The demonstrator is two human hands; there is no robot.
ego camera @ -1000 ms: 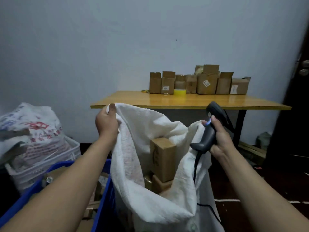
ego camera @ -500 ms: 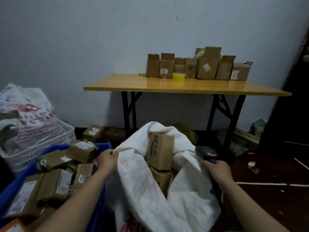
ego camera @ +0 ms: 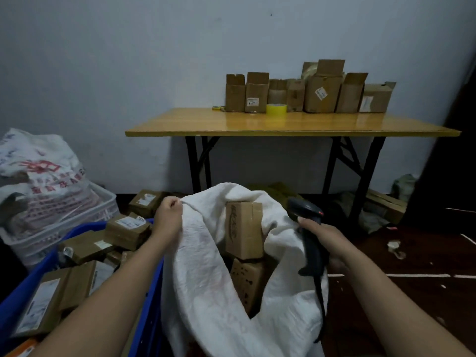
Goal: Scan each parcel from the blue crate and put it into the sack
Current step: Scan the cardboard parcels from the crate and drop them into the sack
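A white woven sack (ego camera: 203, 269) stands open in front of me with cardboard parcels inside; one tall box (ego camera: 242, 230) stands upright above another (ego camera: 247, 282). My left hand (ego camera: 168, 217) grips the sack's left rim. My right hand (ego camera: 325, 237) holds a black barcode scanner (ego camera: 307, 228) at the sack's right edge, its cable hanging down. The blue crate (ego camera: 146, 305) at lower left holds several labelled brown parcels (ego camera: 127, 229).
A yellow-topped folding table (ego camera: 283, 124) stands against the wall with several open cartons (ego camera: 322, 91) and a yellow tape roll (ego camera: 276, 109). A white basket with a printed bag (ego camera: 38, 176) sits at far left. Loose boxes and debris lie on the dark floor under the table.
Both hands dropped from chest height, lowering the sack's mouth. The view tilted down, bringing the crate's parcels into sight. The scanner moved down with my right hand.
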